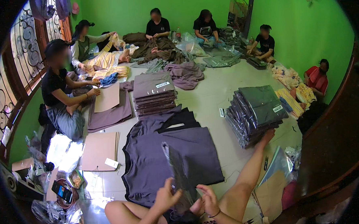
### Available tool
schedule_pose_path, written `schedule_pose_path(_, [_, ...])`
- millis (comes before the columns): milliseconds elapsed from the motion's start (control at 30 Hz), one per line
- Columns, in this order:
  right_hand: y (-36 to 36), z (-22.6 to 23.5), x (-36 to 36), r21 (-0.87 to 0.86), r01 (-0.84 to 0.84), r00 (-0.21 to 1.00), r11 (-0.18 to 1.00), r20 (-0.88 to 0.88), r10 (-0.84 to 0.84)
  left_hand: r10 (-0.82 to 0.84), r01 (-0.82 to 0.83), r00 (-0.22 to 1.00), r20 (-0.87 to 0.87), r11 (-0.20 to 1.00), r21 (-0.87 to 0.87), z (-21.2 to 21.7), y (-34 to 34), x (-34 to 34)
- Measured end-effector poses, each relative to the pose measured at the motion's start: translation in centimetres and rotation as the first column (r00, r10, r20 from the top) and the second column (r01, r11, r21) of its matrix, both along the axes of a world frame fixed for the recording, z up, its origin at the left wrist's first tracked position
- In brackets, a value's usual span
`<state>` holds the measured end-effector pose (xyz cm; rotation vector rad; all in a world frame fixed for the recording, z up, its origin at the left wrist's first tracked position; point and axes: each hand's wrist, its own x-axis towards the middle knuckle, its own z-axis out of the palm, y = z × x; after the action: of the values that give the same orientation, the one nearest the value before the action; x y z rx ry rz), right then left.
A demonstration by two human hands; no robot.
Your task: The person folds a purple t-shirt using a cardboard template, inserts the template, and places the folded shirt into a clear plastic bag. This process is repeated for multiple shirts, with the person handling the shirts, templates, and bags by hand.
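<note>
A dark folded garment in a clear plastic bag (pixel 175 163) stands on edge, tilted, between my two hands above my lap. My left hand (pixel 166 198) grips its left side, thumb and forefinger against the plastic. My right hand (pixel 209 200) is at the lower right side, its fingers bent and closed on the bag's edge; the exact grip is partly hidden. Just beyond, a dark grey-purple garment (pixel 177 152) with black trim lies spread on the floor. The bag's lower end is dark against my lap.
Bagged garments are stacked at right (pixel 248 116) and ahead (pixel 154 95). Cardboard sheets (pixel 99 150) with a tag lie at left, near a phone (pixel 62 192). Small black snips (pixel 266 163) and plastic sleeves (pixel 277 165) lie right. Several people sit around with clothing; one handles a cardboard sheet (pixel 107 97).
</note>
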<state>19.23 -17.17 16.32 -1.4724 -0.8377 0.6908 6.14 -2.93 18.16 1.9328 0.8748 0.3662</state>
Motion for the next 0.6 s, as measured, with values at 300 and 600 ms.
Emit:
schedule_pose_path(300, [-5.2,1.5,1.9,-0.139,0.320,0.933,0.937,-0.127,-0.337,-0.642,0.626,0.766,0.044,0.759,0.179,-0.5,-9.0,0.9])
schedule_pose_path(600, [-14.4,6.8,12.8,0.048,0.844,0.342,0.534,-0.815,-0.467,0.132,0.023,0.877,-0.463,0.949,0.315,-10.3,2.5,-5.8])
